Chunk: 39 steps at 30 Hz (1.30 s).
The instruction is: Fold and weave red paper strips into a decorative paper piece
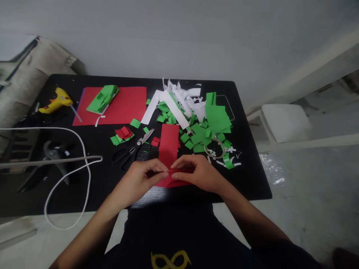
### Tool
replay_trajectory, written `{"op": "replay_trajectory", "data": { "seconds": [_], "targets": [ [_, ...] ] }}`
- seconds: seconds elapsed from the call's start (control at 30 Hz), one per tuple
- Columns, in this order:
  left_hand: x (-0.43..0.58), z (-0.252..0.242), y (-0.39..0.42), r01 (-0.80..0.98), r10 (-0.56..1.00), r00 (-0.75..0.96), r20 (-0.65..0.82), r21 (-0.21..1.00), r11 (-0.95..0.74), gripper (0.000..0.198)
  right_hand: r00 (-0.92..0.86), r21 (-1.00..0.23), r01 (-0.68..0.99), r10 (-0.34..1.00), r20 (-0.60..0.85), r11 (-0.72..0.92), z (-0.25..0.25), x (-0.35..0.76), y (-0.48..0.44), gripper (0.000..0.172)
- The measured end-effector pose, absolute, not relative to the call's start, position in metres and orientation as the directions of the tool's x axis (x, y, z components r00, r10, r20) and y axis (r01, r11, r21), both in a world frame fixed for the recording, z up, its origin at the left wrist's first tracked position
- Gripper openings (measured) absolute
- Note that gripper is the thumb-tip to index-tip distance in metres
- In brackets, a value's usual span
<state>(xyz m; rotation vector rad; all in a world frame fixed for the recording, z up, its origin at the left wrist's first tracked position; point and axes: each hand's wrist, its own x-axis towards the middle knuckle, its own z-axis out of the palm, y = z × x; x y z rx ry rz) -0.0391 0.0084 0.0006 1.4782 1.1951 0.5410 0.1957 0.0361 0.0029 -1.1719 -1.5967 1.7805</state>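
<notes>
A red paper strip [169,142] stands out lengthwise from the near edge of the black table, with more red paper under and between my fingers. My left hand [144,178] pinches the red paper at its near end, thumb and fingertips together. Close beside it, my right hand [198,172] pinches the same paper, the fingertips of both hands almost touching. Between them a fold or edge shows in the paper, partly covered by the fingers. Black-handled scissors [131,150] lie with blades apart just beyond my left hand. Small red pieces [155,141] rest left of the strip.
Green scraps [199,134] and white paper strips [175,108] heap up beyond my hands. A tape ring [214,148] lies to the right. Red sheets [126,104] carry folded green paper [103,98]. Farther left are a yellow glue gun [57,101], pliers [54,154] and a white cable [89,175].
</notes>
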Motion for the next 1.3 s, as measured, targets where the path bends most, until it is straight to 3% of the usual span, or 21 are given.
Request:
{"op": "replay_trajectory", "data": {
  "seconds": [0.37, 0.57, 0.8, 0.97, 1.1, 1.23, 1.3],
  "targets": [
    [-0.047, 0.017, 0.013, 0.569, 0.811, 0.511, -0.285, 0.819, -0.071, 0.014, -0.520, -0.961, 0.230, 0.816, -0.252, -0.150, 0.003, 0.190, 0.037, 0.006],
    [-0.043, 0.014, 0.012, 0.560, 0.785, 0.526, -0.329, 0.828, -0.029, 0.019, -0.550, -0.944, 0.283, 0.778, -0.303, -0.168, 0.007, 0.188, 0.035, 0.010],
    [-0.041, 0.016, 0.011, 0.558, 0.788, 0.536, -0.303, 0.828, -0.061, 0.019, -0.652, -0.918, 0.397, 0.701, -0.289, -0.008, 0.013, 0.187, 0.040, 0.004],
    [-0.047, 0.017, 0.010, 0.514, 0.793, 0.528, -0.302, 0.858, -0.015, 0.018, -0.596, -0.909, 0.411, 0.775, -0.207, 0.074, 0.015, 0.199, 0.048, 0.007],
    [-0.052, 0.012, 0.011, 0.493, 0.818, 0.475, -0.325, 0.868, 0.058, 0.020, -0.463, -0.939, 0.338, 0.859, -0.218, -0.056, 0.012, 0.210, 0.053, 0.010],
    [-0.050, 0.011, 0.013, 0.500, 0.829, 0.467, -0.307, 0.865, 0.038, 0.022, -0.521, -0.957, 0.230, 0.808, -0.274, -0.176, 0.006, 0.206, 0.047, 0.024],
    [-0.048, 0.012, 0.014, 0.500, 0.828, 0.482, -0.288, 0.866, 0.010, 0.022, -0.542, -0.959, 0.237, 0.798, -0.264, -0.157, 0.003, 0.201, 0.043, 0.020]
  ]
}}
